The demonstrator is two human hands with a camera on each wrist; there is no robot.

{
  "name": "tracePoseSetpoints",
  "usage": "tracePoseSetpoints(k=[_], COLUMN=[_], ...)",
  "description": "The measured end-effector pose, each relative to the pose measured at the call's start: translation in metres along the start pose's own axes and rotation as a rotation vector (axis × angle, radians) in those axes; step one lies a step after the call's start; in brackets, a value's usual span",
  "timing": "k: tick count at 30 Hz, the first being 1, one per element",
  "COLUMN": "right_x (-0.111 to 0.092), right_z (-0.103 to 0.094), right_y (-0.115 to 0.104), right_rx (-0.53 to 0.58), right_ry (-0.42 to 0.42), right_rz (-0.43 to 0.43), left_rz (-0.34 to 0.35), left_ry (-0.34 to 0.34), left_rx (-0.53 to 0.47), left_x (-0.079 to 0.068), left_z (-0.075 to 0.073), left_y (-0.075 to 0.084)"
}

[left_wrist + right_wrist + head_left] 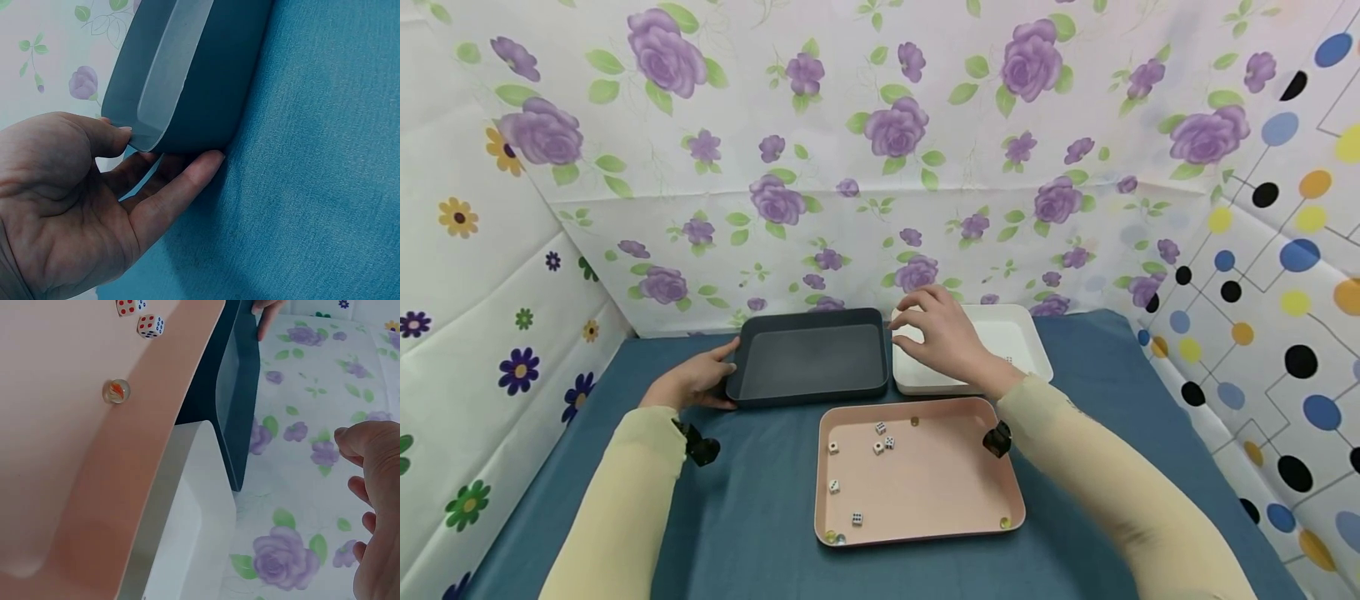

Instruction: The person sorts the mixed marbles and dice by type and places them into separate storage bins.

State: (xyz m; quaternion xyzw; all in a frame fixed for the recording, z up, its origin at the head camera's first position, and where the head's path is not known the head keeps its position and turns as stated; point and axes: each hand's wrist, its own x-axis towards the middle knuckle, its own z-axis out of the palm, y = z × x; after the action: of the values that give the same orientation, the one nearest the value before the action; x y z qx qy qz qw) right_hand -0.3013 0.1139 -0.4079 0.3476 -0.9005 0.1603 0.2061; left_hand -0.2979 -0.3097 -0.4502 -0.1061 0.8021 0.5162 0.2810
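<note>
Pinching dark tray (808, 358) at centre left of frame with left fingers (178, 192); steady it level. Hovering at centre with right fingers (912, 318) released; avoid knocking white tray (1026, 340).

Passable along the desk (752, 492), left of the pink tray (940, 483). Too tight to enter between dark tray (808, 358) and white tray (1015, 333); closed behind both by flowered cloth (850, 242). Blocked at the dark tray's left end by left hand (700, 375), above the white tray by right hand (943, 337).
</note>
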Motion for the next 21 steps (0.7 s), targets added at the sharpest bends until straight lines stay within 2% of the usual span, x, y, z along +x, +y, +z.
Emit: tracePoseSetpoints(k=[21], right_x=[-0.026], right_z=[-0.036], right_y=[0.000], right_rx=[0.006], right_ry=[0.034], right_rz=[-0.121], left_rz=[-0.015], left_ry=[-0.001], left_rx=[-0.016], left_x=[0.001], left_z=[-0.002], left_y=[-0.001])
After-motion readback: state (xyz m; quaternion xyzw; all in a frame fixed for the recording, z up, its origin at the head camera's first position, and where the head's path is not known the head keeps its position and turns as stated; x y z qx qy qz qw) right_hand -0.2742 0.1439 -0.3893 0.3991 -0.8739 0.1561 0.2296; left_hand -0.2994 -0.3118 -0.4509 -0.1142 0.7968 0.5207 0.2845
